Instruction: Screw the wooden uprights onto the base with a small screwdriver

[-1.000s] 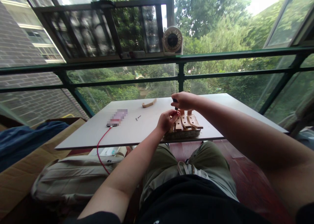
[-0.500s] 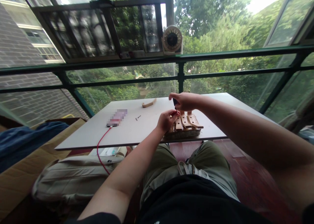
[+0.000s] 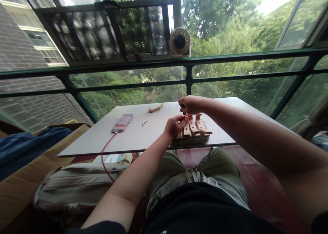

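Note:
My right hand (image 3: 193, 104) is wrapped round the dark handle of a screwdriver (image 3: 182, 106), which stands roughly upright with its tip pointing down. Just below it, my left hand (image 3: 175, 125) has its fingers pinched together around the screwdriver's lower end; what they grip is too small and covered to make out. Beside my left fingers, several curved wooden hooks (image 3: 193, 127) with drilled holes lie in a row on a rough, brownish block (image 3: 194, 140) near the table's front edge. The leftmost hook is partly hidden by my left hand.
Another curved wooden piece (image 3: 155, 108) lies at the back of the white table (image 3: 84, 141). Small screws (image 3: 144, 123) lie left of my hands. A phone-like device (image 3: 122, 123), blurred out, has a red cable (image 3: 104, 152) hanging over the front edge. A green railing (image 3: 153, 66) runs behind.
My right hand has turned and closed more round the screwdriver handle, its index finger now curled in. My left hand and the wooden hooks stay in place.

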Demonstrator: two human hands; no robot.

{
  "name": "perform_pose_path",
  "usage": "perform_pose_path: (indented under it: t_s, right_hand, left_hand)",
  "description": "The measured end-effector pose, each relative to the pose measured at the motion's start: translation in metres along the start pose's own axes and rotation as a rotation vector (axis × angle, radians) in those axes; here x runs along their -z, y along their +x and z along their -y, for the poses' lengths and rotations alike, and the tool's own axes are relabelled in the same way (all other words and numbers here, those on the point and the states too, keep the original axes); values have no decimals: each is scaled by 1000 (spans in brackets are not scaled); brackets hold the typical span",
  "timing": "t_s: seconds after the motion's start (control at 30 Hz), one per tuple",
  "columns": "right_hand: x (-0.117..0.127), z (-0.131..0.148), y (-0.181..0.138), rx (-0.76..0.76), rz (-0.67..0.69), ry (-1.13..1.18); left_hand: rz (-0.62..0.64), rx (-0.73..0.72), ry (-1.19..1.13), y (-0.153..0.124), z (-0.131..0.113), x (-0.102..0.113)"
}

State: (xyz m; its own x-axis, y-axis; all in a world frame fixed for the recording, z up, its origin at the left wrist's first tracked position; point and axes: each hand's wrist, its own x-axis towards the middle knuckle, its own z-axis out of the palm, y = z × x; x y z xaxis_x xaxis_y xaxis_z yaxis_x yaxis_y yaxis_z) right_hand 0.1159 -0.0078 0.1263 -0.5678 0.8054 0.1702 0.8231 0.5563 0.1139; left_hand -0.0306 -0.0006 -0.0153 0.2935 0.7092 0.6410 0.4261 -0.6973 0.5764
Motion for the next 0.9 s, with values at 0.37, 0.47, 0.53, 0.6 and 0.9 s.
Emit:
perform_pose_path:
  t_s: [0.37,0.47,0.53,0.6,0.9]
  right_hand:
    - [0,-3,-1,-41,-29,7]
    - [0,-2,-3,-54,-22,6]
    - [0,0,-3,-52,-28,-5]
    - [0,1,-3,-45,-43,-31]
    - [-4,-2,-15,3,-80,103]
  left_hand:
    - [-39,42,12,-1,-3,2]
    - [-28,37,-10,-1,-4,1]
    - [-28,32,-20,-1,-4,1]
    - [-32,23,-13,-1,-4,2]
    - [-53,3,35,0,2,2]
